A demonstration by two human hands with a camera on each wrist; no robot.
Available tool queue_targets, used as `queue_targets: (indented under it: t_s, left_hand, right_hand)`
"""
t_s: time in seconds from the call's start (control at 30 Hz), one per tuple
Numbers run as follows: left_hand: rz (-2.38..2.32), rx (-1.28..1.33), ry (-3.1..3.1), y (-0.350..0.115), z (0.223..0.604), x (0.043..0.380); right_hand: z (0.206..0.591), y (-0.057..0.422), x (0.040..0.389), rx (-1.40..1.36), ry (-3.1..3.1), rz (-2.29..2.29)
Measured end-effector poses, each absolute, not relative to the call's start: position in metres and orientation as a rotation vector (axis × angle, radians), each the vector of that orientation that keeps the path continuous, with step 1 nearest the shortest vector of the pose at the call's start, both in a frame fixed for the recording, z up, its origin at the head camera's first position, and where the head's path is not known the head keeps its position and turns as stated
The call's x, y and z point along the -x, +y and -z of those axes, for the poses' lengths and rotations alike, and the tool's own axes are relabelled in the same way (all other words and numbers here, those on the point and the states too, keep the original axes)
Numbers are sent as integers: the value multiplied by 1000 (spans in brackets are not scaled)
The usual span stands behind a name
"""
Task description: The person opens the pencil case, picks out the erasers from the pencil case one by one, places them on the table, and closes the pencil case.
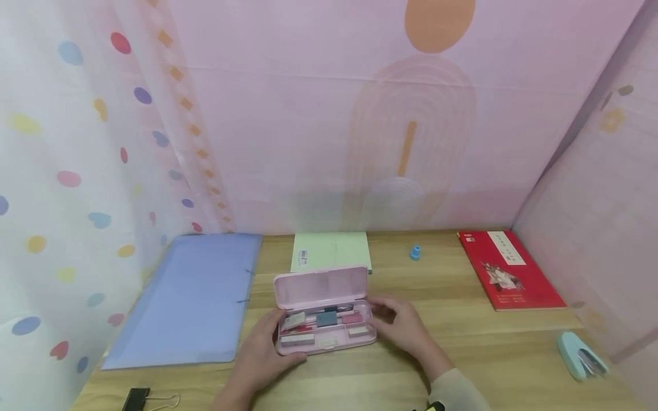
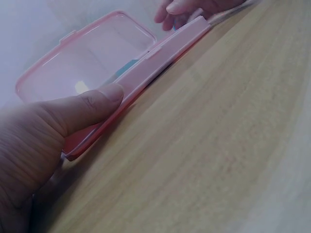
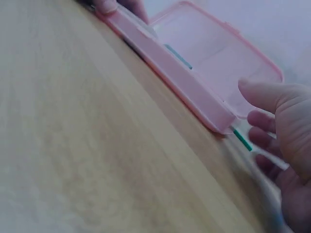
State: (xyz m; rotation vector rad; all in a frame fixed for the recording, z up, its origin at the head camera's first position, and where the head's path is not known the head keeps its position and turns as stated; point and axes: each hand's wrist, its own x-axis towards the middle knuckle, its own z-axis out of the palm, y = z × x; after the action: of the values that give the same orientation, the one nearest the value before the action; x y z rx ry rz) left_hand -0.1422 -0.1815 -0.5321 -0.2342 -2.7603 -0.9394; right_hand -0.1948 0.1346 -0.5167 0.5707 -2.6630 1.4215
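Note:
A pink pencil case [image 1: 336,347] lies on the table with its lid [image 1: 323,288] raised at the back. Pens, a grey-blue block [image 1: 326,318] and several small eraser-like pieces sit in its compartments. My left hand [image 1: 262,348] grips the case's left end, the thumb [image 2: 104,97] on the front wall in the left wrist view; its other fingers are partly hidden. By the case's right end is my right hand [image 1: 403,326], fingers loosely bent and holding nothing. The right wrist view shows a small gap between that hand [image 3: 286,126] and the case [image 3: 184,92].
A blue folder [image 1: 190,302] lies left, with a black binder clip [image 1: 136,399] at the front. Behind the case is a light green notebook [image 1: 331,251]. Rightward are a small blue object [image 1: 414,253], a red book [image 1: 511,271] and a mint-coloured stapler-like object [image 1: 578,355]. Curtains border the table.

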Motion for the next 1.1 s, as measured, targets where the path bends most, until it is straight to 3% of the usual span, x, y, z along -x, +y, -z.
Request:
queue_targets:
  t_s: [0.37, 0.9, 1.1]
  left_hand:
    - [936, 250, -2743, -179, 531, 141]
    - [919, 238, -2762, -180, 531, 141]
    - [915, 236, -2759, -180, 531, 140]
  right_hand:
    - [507, 123, 199, -952, -2660, -737]
    - [507, 116, 197, -748, -2746, -1021]
    - [495, 140, 203, -566, -2764, -1195]
